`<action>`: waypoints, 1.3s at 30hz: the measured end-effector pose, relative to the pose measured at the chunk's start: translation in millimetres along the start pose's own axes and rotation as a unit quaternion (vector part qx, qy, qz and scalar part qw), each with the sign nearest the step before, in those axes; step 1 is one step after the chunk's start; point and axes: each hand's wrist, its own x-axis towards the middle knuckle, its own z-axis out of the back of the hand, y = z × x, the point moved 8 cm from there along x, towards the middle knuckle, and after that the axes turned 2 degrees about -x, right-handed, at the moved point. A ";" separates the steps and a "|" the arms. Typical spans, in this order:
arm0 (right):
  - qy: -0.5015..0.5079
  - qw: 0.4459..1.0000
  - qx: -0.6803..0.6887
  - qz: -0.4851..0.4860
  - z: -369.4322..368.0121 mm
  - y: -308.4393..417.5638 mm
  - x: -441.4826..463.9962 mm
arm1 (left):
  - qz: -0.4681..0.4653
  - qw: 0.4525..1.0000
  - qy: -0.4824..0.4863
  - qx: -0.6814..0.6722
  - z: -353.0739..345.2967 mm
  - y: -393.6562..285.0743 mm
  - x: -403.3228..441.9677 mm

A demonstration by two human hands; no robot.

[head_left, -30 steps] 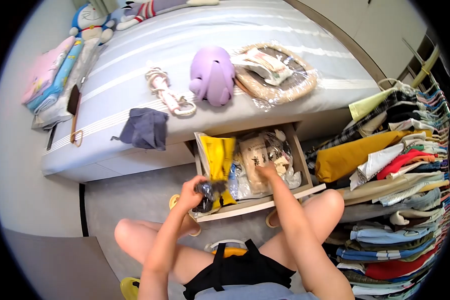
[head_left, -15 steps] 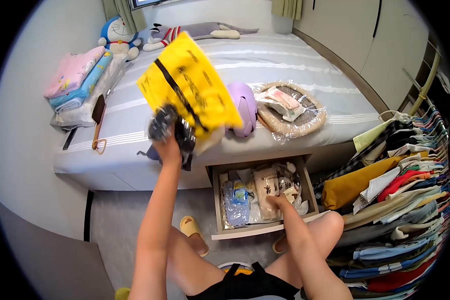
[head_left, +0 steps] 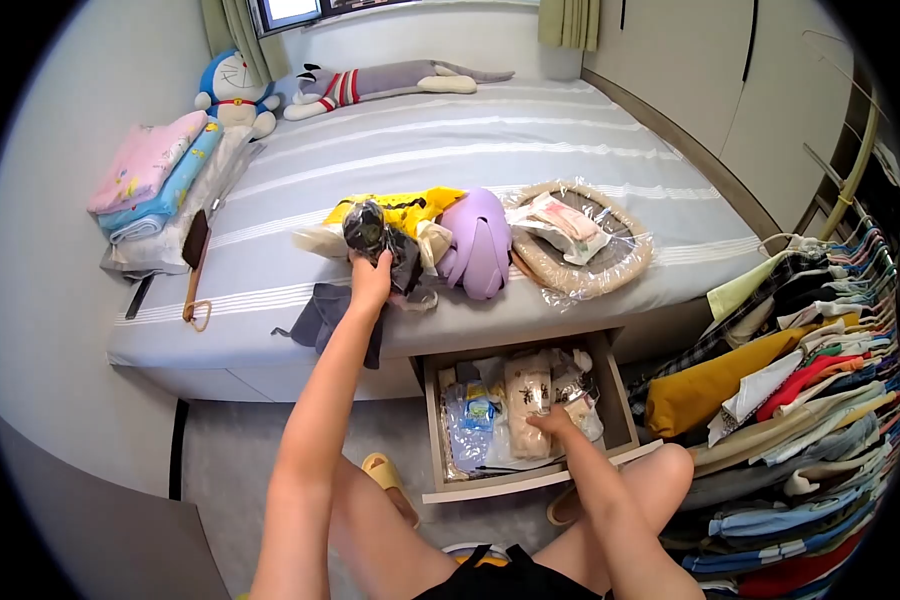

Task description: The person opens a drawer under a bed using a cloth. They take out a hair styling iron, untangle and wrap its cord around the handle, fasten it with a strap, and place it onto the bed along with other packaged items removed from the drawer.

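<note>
My left hand (head_left: 372, 278) is closed around a shiny black plastic-wrapped bundle (head_left: 366, 228) over the near edge of the bed. Behind that bundle is a yellow plastic bag (head_left: 410, 207), partly hidden by it. A lilac rounded case (head_left: 478, 243) sits just right of the bag. Down in the open drawer (head_left: 432, 420), my right hand (head_left: 554, 422) grips the lower part of a beige packet (head_left: 527, 390) with dark printed characters. Clear plastic packets with a blue label (head_left: 478, 413) lie left of it.
A beige ring in clear wrap (head_left: 625, 262) lies on the bed with a white packet (head_left: 568, 228) on top. Dark grey cloth (head_left: 330, 318) hangs near the bed's edge. A brush (head_left: 195, 245) and folded blankets (head_left: 155, 165) are at left; hanging clothes (head_left: 760, 370) crowd the right.
My left hand has brought the yellow bag and black bundle down onto the bed, beside the lilac case. My right hand stays at the beige packet in the drawer.
</note>
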 end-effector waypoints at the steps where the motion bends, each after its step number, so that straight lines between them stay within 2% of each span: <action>1: -0.031 0.999 -0.002 0.022 2.9 11.6 -6.8 | -0.068 0.996 -0.023 0.057 1.2 -19.1 -6.1; 3: -0.101 0.993 -0.006 0.067 14.3 41.5 -22.1 | -0.105 0.990 -0.059 0.071 -0.4 -34.0 -2.1; 5: -0.079 0.987 0.093 0.107 23.1 69.2 -41.8 | -0.261 0.944 -0.152 0.134 -2.5 -61.7 -1.8; 6: -0.066 0.979 0.150 0.123 24.1 76.0 -50.3 | -0.262 0.938 -0.128 0.188 -6.4 -78.8 -5.4; 7: -0.052 0.967 0.208 0.139 26.3 86.8 -61.3 | -0.227 0.925 -0.081 0.295 -16.0 -63.8 7.2; 8: -0.028 0.966 0.235 0.107 26.3 91.0 -69.9 | -0.229 0.893 -0.040 0.384 -26.6 -48.0 18.9; 9: 0.010 0.956 0.263 0.126 25.8 100.4 -79.4 | -0.228 0.853 0.001 0.470 -37.1 -32.9 27.2; 10: 0.032 0.956 0.262 0.128 25.7 105.2 -87.3 | -0.205 0.852 0.033 0.481 -40.5 -29.3 29.0; 12: 0.087 0.943 0.291 0.140 34.4 139.2 -123.2 | -0.177 0.876 0.071 0.442 -41.7 -31.1 33.5; 14: 0.049 0.941 0.292 0.166 41.0 144.5 -127.9 | -0.180 0.915 0.087 0.352 -35.0 -36.2 30.4; 15: 0.031 0.939 0.291 0.179 44.7 146.6 -131.1 | -0.200 0.928 0.051 0.309 -26.5 -40.8 22.2; 17: -0.038 0.954 0.205 0.214 65.5 166.4 -149.9 | -0.240 0.945 -0.023 0.221 -9.7 -49.3 -1.8; 18: -0.071 0.956 0.170 0.228 73.0 177.6 -161.5 | -0.205 0.962 -0.022 0.179 -4.7 -49.2 -13.9; 19: -0.105 0.955 0.135 0.241 78.3 186.5 -172.5 | -0.222 0.960 -0.033 0.165 -2.0 -45.8 -26.6; 22: -0.231 0.868 0.088 0.431 95.5 221.5 -219.8 | -0.213 0.968 -0.014 0.133 2.0 -37.4 -49.7; 26: -0.369 0.795 0.158 0.455 127.0 232.4 -281.3 | -0.222 0.964 -0.010 0.143 1.7 -42.1 -58.7; 29: -0.479 0.745 0.267 0.379 150.7 228.4 -309.5 | -0.206 0.969 0.017 0.138 -3.3 -36.4 -51.9; 32: -0.504 0.694 0.158 0.490 183.9 285.0 -313.4 | -0.187 0.971 0.040 0.146 -11.6 -26.0 -47.3; 34: -0.515 0.625 0.083 0.581 202.7 336.4 -308.3 | -0.169 0.976 0.048 0.127 -15.1 -18.4 -44.1; 37: -0.507 0.560 -0.003 0.655 220.5 392.4 -249.7 | -0.132 0.986 0.060 0.082 -19.3 -14.6 -40.6; 38: -0.496 0.558 -0.010 0.665 227.2 405.2 -218.6 | -0.130 0.987 0.067 0.061 -20.2 -13.7 -38.5; 39: -0.472 0.628 -0.039 0.617 232.3 414.0 -178.4 | -0.126 0.988 0.071 0.054 -21.9 -12.1 -36.3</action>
